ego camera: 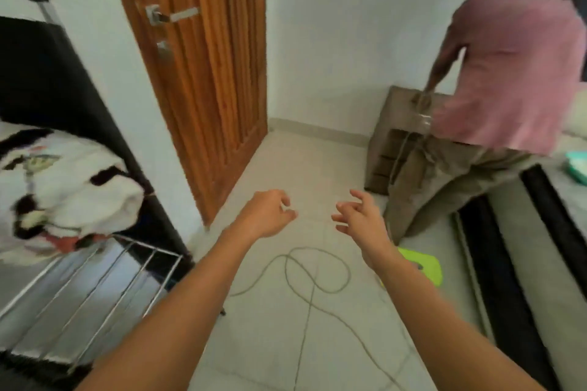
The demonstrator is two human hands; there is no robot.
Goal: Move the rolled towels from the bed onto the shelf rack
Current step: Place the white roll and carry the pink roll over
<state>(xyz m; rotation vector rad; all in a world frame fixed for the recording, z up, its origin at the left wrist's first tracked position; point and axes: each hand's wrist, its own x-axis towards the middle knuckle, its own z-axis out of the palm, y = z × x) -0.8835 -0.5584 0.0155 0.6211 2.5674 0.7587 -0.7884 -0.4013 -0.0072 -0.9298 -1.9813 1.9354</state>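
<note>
A rolled white towel with black and red print (60,190) lies on the metal shelf rack (95,289) at the left. My left hand (270,213) and my right hand (359,219) hover over the floor in the middle, both with nothing in them and fingers loosely spread. They are well to the right of the rack. The bed (546,251) runs along the right edge with a dark frame. A pale green towel (578,167) lies on it at the far right, partly cut off. The view is motion-blurred.
Another person in a pink shirt (508,73) bends over by the bed at the right. A wooden door (206,73) stands ahead. A grey cable (311,279) loops across the tiled floor. A lime-green object (422,265) lies by the bed. A brown box (394,136) stands against the wall.
</note>
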